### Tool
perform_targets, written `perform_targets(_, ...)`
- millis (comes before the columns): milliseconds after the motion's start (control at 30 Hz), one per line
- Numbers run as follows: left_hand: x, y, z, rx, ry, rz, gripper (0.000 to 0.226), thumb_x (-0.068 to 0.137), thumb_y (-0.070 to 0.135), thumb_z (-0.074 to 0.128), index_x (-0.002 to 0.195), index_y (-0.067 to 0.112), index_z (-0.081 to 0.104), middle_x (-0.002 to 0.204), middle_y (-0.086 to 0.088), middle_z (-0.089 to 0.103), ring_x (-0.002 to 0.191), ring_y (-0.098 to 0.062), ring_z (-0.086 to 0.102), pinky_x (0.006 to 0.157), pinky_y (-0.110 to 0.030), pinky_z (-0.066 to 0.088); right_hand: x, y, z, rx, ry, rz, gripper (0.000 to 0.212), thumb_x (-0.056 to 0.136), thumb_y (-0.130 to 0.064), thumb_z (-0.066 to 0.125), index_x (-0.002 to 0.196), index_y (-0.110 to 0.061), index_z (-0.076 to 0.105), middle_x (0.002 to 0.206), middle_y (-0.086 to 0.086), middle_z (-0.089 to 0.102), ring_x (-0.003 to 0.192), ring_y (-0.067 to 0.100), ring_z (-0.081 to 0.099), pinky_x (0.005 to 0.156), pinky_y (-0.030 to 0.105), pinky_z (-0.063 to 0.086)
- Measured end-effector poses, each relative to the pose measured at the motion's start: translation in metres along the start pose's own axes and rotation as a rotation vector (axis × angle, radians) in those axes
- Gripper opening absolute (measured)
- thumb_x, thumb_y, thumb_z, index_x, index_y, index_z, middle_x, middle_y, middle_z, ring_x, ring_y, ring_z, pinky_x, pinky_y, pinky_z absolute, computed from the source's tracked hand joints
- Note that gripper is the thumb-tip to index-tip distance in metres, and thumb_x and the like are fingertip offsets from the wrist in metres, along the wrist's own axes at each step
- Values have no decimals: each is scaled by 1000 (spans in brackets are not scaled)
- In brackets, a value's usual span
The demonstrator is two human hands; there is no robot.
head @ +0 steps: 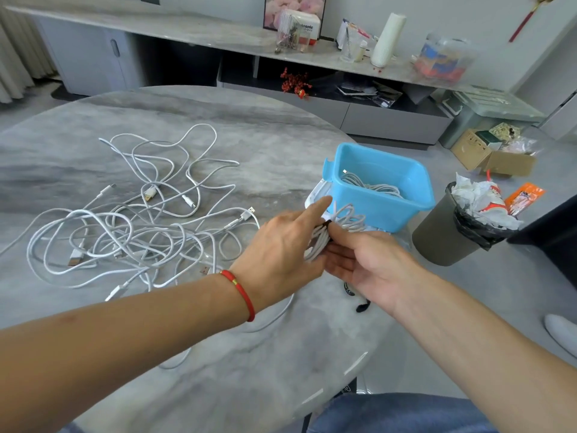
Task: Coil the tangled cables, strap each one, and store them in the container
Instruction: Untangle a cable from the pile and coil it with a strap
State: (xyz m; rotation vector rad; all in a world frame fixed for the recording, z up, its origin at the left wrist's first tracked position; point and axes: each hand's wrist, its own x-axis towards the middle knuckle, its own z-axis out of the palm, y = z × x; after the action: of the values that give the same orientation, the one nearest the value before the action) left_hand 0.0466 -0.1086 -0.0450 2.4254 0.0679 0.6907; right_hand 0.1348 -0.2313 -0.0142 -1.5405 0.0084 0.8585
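Observation:
A coiled white cable [343,221] with a dark strap around it sits between both hands, just in front of the blue container [402,207]. My left hand [281,245] holds the bundle from the left, index finger stretched toward the container. My right hand [362,260] pinches the strap from below and right. A coiled white cable [371,184] lies inside the container. A tangle of several white USB cables [134,223] spreads over the left of the grey marble table [249,135].
A white lid or packet [317,193] lies under the container's left side. Black straps [362,306] lie near the table's right edge. A grey trash bin [449,232] full of paper stands on the floor to the right, with cardboard boxes [490,157] beyond.

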Motion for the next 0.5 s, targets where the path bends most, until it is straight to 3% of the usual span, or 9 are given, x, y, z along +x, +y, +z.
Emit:
perform_targets(67,2,2,-2,-122,-12,-159,68,81,29,74,143,16,49,119,9,70,98,-9,65,82,-6,44,4,-5,-4,-28,-12,-49,16,101,-13,63,88,-11,73,76,3,77,65,14,71,64,28,59)
perform_targets(100,5,4,-4,-143,-24,-256,58,84,34,73,136,19,56,112,11,71,93,-5,64,77,-3,42,5,-6,-6,-39,-23,-66,18,101,-13,62,87,-11,73,76,2,77,67,14,70,69,29,57)
perform_targets(167,14,4,-9,-126,-97,-352,26,89,39,67,106,20,71,86,6,72,76,-7,62,67,-17,45,7,-6,-7,-59,-56,-89,19,103,-13,61,87,-11,72,74,0,75,66,12,70,71,28,55)
perform_targets(267,30,9,-9,-126,-184,-373,24,93,31,58,79,14,69,62,0,66,58,-10,60,58,-21,45,9,-7,-8,-44,-16,-109,18,102,-15,62,88,-12,73,76,-1,77,66,10,73,68,25,53)
perform_targets(367,56,19,1,-28,-210,-352,27,93,26,55,74,9,64,66,-10,66,66,-26,65,64,-33,50,17,-17,-14,19,132,-130,14,99,-15,68,86,-13,73,76,2,77,65,12,73,60,24,49)
perform_targets(500,105,29,15,157,-240,-259,28,97,28,55,78,7,56,78,-17,59,77,-36,53,64,-36,35,31,-37,-28,247,250,-116,3,94,-14,74,93,-11,73,89,9,78,73,18,73,55,23,50)
